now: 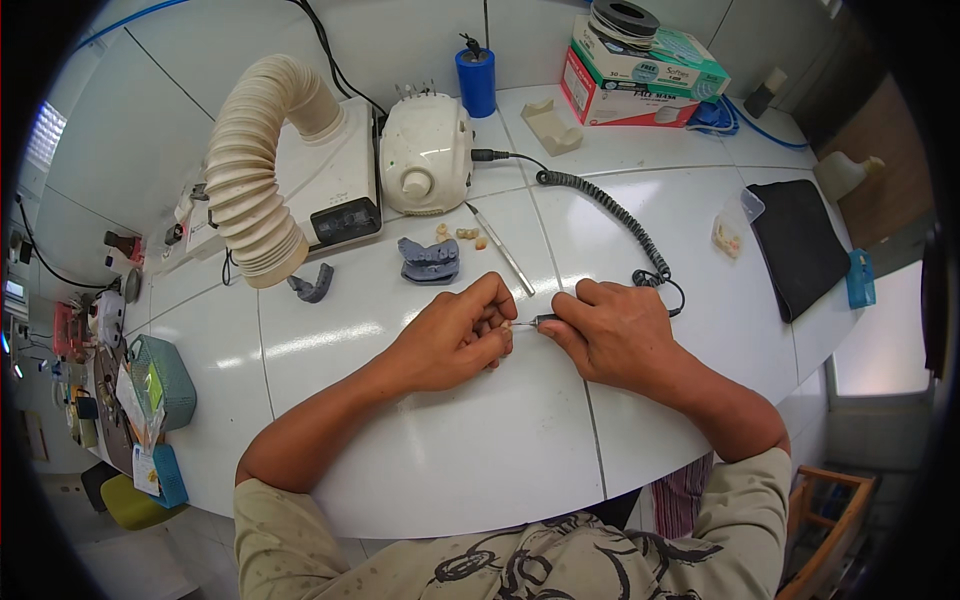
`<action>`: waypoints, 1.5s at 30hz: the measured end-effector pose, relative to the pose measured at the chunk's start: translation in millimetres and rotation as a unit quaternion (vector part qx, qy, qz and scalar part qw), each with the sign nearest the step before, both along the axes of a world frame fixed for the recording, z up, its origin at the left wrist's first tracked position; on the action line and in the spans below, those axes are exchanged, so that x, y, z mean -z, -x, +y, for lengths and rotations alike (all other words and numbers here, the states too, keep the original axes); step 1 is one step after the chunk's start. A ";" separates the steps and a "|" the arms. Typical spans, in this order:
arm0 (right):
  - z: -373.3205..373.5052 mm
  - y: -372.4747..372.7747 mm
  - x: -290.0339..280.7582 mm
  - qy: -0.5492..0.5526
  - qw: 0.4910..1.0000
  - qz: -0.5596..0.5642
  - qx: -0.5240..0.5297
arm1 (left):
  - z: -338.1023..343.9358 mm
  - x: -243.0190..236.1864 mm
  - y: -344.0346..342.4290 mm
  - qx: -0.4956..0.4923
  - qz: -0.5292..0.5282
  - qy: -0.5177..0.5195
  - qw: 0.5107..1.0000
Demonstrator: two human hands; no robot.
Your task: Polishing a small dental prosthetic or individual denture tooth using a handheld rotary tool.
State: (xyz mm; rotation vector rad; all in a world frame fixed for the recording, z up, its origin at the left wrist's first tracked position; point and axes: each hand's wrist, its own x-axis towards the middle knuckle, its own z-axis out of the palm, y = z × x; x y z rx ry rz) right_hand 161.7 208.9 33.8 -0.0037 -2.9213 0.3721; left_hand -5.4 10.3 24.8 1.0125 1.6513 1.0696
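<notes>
Pinched in the fingertips of my left hand [450, 340] is a small pale tooth-like piece [508, 325], mostly hidden by the fingers. My right hand [620, 335] grips a rotary handpiece [546, 319], its thin bur pointing left at the piece. Whether the bur touches it is too small to tell. A coiled black cord [622, 217] links the handpiece to a white control unit [428, 155]. Beyond my left hand stand a grey dental model [430, 262], several tooth-coloured pieces [467, 233] and a slim metal hand tool [500, 250].
A ribbed suction hose [243, 190] arches from a white box at the left, above a grey arch-shaped model [313, 284]. At the back are a blue cylinder [476, 82] and stacked mask boxes [625, 95]. A black mat [797, 245] lies right; a teal basket [165, 380] stands left.
</notes>
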 end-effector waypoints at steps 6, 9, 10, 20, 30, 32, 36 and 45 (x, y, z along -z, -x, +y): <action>0.9 0.6 -1.8 0.001 1.000 -0.007 -0.001 | 0.0 -1.8 -0.5 0.005 0.007 0.008 1.000; 0.9 0.3 0.1 -0.003 1.000 -0.003 0.000 | 0.2 -3.2 -1.2 -0.002 0.011 0.007 1.000; 0.9 0.3 0.6 -0.003 1.000 -0.004 0.001 | 0.5 -3.6 -1.2 -0.001 0.014 0.009 1.000; -0.5 1.2 2.1 -0.003 1.000 0.010 0.000 | -0.1 -1.3 -0.6 0.002 0.017 0.006 1.000; -0.1 0.4 2.8 0.002 1.000 0.013 -0.001 | 1.6 -6.5 -0.2 0.011 0.028 0.022 0.999; -0.9 0.9 3.0 -0.002 1.000 0.012 0.000 | 1.4 -4.8 -0.8 0.010 0.025 0.021 0.999; -0.8 0.8 4.1 -0.001 1.000 0.009 0.007 | 1.2 -3.4 -1.5 -0.003 0.033 0.004 0.999; -1.1 1.1 0.4 0.007 1.000 -0.006 0.002 | 1.0 -2.2 -1.4 -0.004 0.031 0.008 0.999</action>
